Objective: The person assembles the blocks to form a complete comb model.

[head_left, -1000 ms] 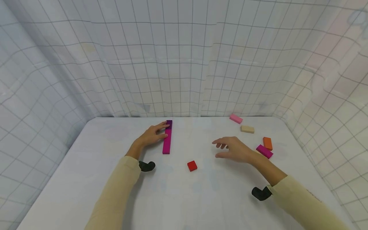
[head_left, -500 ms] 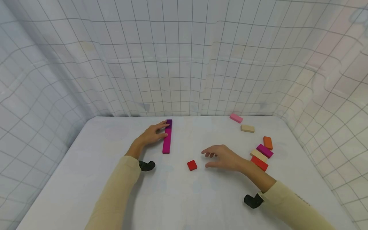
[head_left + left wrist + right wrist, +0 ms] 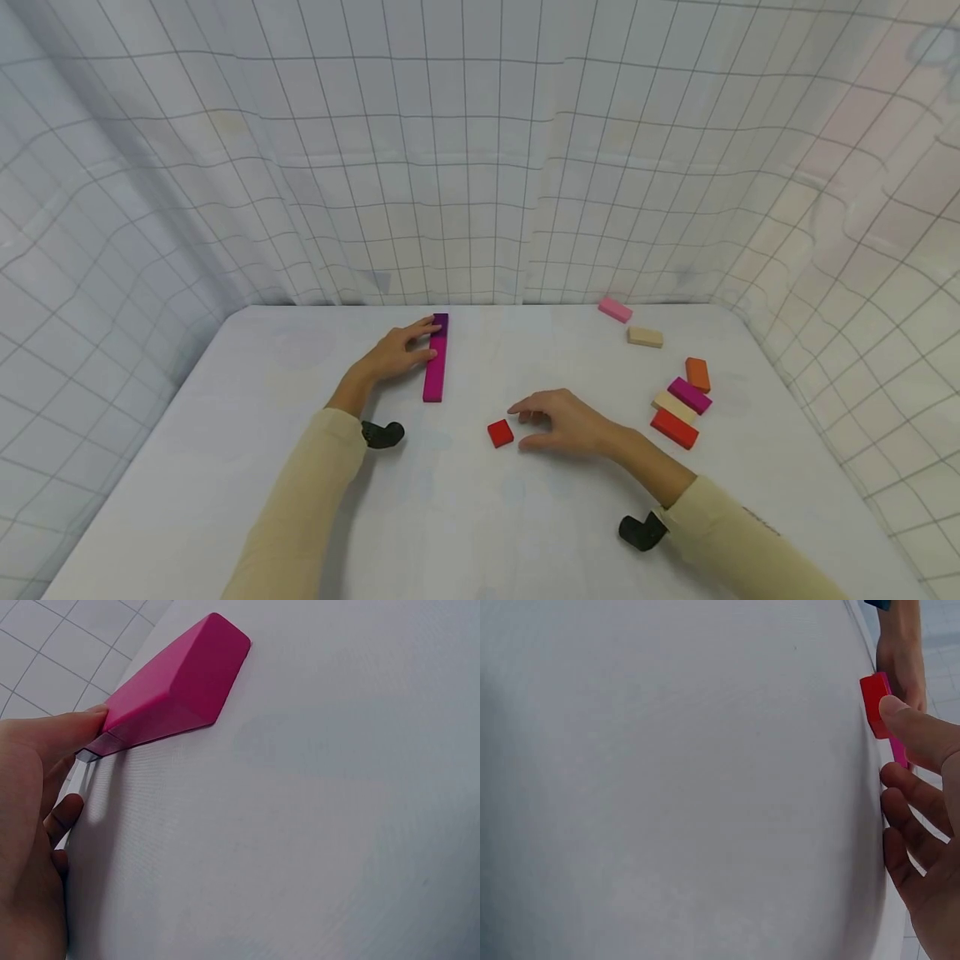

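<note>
At the left of the table my left hand (image 3: 393, 354) touches a row of blocks lying flat. Its thumb rests against the magenta block (image 3: 435, 379), and a fingertip reaches the dark purple block (image 3: 442, 320) at the far end. In the left wrist view the thumb meets the side of the magenta block (image 3: 176, 686); the other fingers stay loosely bent beside it. A small red block (image 3: 500, 433) lies near the middle of the table. Just right of it is my right hand (image 3: 570, 423), thumb and fingers spread apart with nothing between them.
Several blocks lie at the right: red (image 3: 674, 429), tan (image 3: 673, 406), magenta (image 3: 689, 395) and orange (image 3: 697, 375). Farther back are another tan block (image 3: 645, 337) and a pink block (image 3: 615, 310). White gridded curtains (image 3: 480, 183) enclose the white table (image 3: 480, 533).
My right hand has moved left and nearer to me, coming close to the small red block. The red and tan blocks at the right have come into view. The left hand has stayed put.
</note>
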### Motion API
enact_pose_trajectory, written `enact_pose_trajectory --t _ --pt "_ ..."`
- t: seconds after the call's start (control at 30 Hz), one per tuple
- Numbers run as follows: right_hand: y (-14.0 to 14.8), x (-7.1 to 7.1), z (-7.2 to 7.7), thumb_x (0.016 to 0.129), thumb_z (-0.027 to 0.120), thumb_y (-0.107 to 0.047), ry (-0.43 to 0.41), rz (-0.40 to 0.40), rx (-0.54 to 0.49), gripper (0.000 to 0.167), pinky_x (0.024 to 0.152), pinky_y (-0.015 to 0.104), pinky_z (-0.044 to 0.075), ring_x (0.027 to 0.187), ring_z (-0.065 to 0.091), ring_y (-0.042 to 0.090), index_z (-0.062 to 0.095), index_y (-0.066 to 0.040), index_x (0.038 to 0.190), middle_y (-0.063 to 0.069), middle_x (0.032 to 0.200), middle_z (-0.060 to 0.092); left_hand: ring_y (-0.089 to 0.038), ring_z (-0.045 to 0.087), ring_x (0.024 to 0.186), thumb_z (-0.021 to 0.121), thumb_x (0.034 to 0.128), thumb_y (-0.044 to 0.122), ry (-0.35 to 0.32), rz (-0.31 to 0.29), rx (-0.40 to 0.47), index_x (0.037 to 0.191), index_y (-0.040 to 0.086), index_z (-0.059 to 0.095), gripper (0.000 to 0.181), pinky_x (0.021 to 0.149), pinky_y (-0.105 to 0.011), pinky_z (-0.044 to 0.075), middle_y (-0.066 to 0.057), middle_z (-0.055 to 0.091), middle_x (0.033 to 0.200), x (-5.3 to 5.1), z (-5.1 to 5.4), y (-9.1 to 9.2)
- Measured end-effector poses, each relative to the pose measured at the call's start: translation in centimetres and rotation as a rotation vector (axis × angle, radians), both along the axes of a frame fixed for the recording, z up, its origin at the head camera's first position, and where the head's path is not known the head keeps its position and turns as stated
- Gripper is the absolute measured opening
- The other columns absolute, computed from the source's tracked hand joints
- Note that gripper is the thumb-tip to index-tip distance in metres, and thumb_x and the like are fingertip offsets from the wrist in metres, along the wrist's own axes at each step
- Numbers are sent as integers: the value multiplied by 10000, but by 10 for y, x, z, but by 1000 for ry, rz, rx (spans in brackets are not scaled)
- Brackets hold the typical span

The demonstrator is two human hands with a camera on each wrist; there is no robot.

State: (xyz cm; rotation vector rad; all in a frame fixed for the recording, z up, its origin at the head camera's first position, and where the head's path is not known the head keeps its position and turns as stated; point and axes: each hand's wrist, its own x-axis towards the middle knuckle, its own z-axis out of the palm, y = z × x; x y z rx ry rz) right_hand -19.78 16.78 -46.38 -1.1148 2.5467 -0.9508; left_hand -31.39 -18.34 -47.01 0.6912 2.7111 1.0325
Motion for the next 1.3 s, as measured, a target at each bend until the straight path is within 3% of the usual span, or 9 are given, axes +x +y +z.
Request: enact_pose_trajectory --t 0.27,0.6,0.93,1.1,1.3 --pt "-9 -4 -2 921 813 -248 8 2 44 469 842 275 525 949 568 88 676 -125 1352 -97 1047 628 -447 214 1512 607 1030 214 -4 1 8 1550 48 466 564 1188 -656 185 -149 277 1673 1 3 0" --pt "-14 -5 -7 917 813 -223 36 -2 18 335 743 265 509 856 553 97 736 -122 1227 -107 971 608 -440 227 1513 611 1031 216 0 -2 0 1549 48 467 563 1188 -652 194 -158 278 1671 0 2 2" --pt "-15 -5 -12 927 808 -220 -4 -37 -39 329 801 266 538 894 597 83 732 -86 1217 -113 979 644 -431 202 1525 615 1031 203 -6 -2 9 1545 43 472 557 1197 -641 177 -162 279 1669 1 -1 1" --pt "-16 -5 -9 931 805 -202 -46 -28 -76 324 803 271 547 885 611 87 725 -69 1216 -113 960 659 -442 199 1523 608 1037 224 -8 -3 -3 1546 43 470 557 1192 -654 174 -163 278 1670 2 -2 2" --pt "-25 -9 -1 937 796 -184 -32 -8 -77 305 773 268 544 845 593 89 722 -52 1203 -107 920 647 -438 204 1522 608 1035 217 -11 2 -6 1543 38 473 554 1192 -652 175 -162 283 1668 2 -2 2"
